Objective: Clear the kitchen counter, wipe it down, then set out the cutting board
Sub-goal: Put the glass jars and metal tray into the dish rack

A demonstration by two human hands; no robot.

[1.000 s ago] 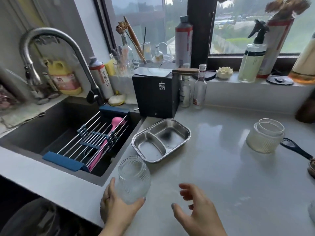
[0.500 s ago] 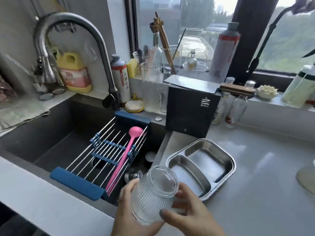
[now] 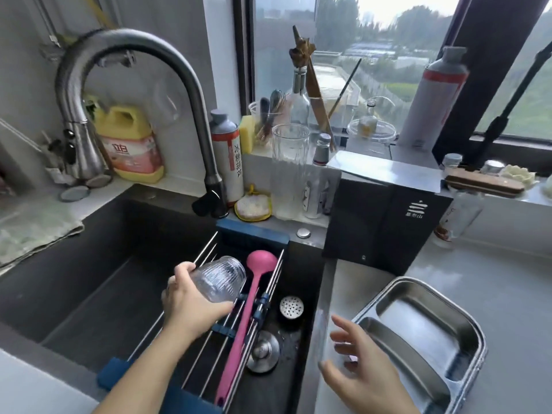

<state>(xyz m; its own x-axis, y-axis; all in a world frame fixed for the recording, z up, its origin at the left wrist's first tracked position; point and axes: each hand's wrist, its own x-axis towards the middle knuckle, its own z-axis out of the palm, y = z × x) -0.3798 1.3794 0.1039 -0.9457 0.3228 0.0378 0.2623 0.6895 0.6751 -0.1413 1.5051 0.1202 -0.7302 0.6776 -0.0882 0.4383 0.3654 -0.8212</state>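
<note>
Left hand (image 3: 191, 303): fingers curled round the ribbed glass jar (image 3: 219, 279), gripping its side.
Jar: tilted, held over the roll-up rack (image 3: 252, 236) that spans the sink (image 3: 89, 279) – just beside the pink ladle (image 3: 254, 297); whether it touches the rods cannot be told.
Right hand (image 3: 364, 375): fingers spread and relaxed, holding nothing, above the desk (image 3: 493, 294) edge near the steel tray (image 3: 418, 324).
Steel tray: two compartments, flat on the desk right of the sink.
Ladle: lies along the rack rods, bowl toward the window.
Faucet (image 3: 134, 49): arches over the sink – spout head hanging at the left.
</note>
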